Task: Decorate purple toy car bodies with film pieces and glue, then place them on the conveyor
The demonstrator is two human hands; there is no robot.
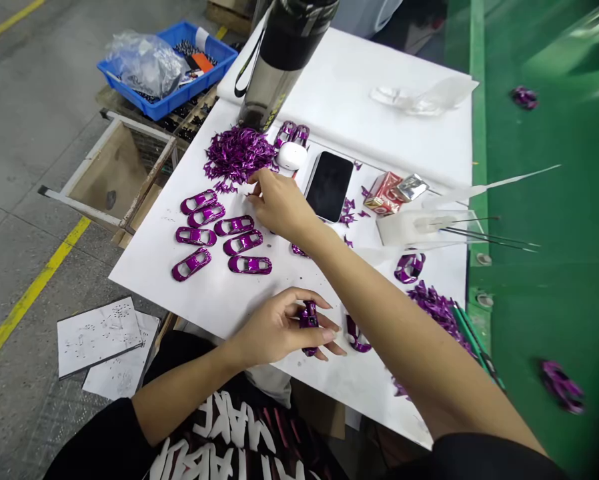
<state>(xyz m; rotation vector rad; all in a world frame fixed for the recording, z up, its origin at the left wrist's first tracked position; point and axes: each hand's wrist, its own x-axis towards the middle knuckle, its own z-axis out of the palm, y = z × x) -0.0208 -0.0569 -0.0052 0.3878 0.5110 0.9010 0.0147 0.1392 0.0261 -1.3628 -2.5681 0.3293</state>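
Our left fingers (325,336) close on a purple car shell (308,320), right fingers (258,179) open near a purple scrap heap (238,155); seven shells (219,235) laid out, heap left

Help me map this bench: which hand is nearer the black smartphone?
The right hand is nearer, just left of the black smartphone and not touching it. The left hand is farther, below the phone toward the person, holding a purple car body.

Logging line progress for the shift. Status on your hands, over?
Left hand gripping purple chrome toy car body. Right hand beside purple clippings pile. Black smartphone just past right hand.
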